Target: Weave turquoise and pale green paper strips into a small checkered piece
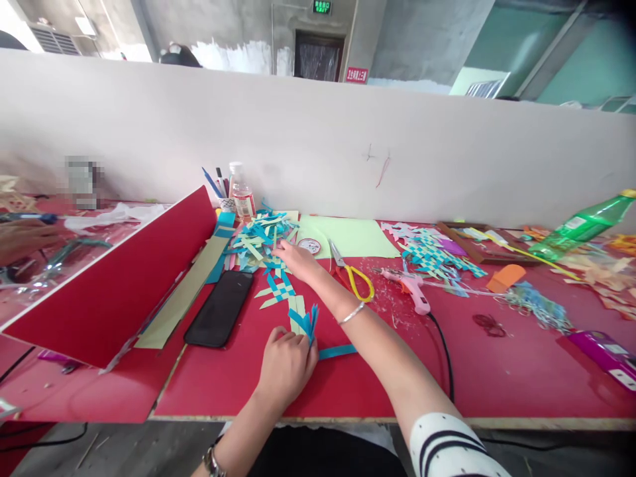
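Note:
My left hand (288, 364) is closed on a bundle of blue paper strips (309, 324), their loose ends fanning up past the fingers. Pale green and blue woven paper (282, 290) extends just beyond it. My right hand (297, 260) reaches across to a loose pile of blue and pale green paper strips (263, 235). Its fingers are stretched out at the pile's edge, touching the strips; the fingertips are partly hidden. A single blue strip (338, 352) lies on the red table between my forearms.
Yellow-handled scissors (358, 281) and a pink glue gun (412, 288) lie to the right. A black phone (218, 310) and a red upright board (129, 285) stand left. Behind are a clear bottle (242, 195), green sheets (362, 235) and woven pieces (432, 255). Another person's hand (24, 242) shows far left.

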A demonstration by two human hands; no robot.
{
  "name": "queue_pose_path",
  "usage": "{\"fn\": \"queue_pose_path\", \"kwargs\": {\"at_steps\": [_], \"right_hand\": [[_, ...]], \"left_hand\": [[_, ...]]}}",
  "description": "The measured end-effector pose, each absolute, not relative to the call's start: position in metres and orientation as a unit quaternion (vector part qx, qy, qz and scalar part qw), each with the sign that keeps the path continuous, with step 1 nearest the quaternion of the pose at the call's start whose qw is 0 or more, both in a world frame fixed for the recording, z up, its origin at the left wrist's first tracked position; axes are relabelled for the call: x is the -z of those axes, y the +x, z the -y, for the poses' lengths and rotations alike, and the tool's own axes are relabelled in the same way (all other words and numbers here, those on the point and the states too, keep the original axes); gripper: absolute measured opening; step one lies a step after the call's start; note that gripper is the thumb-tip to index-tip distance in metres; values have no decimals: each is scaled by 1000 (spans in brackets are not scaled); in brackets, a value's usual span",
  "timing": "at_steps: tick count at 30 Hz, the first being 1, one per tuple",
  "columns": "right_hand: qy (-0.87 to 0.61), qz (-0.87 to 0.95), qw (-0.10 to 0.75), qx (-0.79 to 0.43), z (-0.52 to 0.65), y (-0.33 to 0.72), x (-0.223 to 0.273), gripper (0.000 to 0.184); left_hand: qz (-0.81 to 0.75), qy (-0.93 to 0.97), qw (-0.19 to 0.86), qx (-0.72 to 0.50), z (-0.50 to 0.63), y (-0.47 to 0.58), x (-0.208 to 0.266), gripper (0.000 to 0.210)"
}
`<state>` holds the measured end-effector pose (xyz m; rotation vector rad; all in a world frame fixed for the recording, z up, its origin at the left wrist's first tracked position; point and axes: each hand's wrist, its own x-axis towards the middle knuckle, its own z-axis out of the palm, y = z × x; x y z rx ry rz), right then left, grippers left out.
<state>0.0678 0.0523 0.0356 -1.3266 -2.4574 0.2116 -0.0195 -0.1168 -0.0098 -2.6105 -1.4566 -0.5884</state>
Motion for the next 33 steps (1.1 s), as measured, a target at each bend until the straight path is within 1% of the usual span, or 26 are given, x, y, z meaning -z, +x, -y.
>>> {"fn": "queue_pose_path", "kwargs": {"at_steps": [3,7,11,15,19,22,27,33], "right_hand": [[-486,856,167,-45,-70,53,-26,29],[-497,847,187,-26,-84,50,-17,28],[-486,843,228,-36,-86,57,-20,23],[-465,836,283,-76,-81,67,-30,16],[-466,798,359,-132,-72,74,-36,29],[-471,765,397,-190,-68,80,-36,35],[-477,719,431,-264,-70,87,-26,39],[-485,701,447,-273,-63,87,-16,35]], "left_hand": [[477,-856,47,194,116,-19,11,31],[480,-855,45,191,115,-19,13,32],[483,-853,42,192,115,-19,13,31],[483,-854,39,191,115,-20,12,31],[485,-854,32,187,115,-21,12,30],[489,-852,31,186,115,-21,11,31],[490,-850,41,188,114,-20,9,32],[489,-851,54,183,115,-21,8,33]]}}
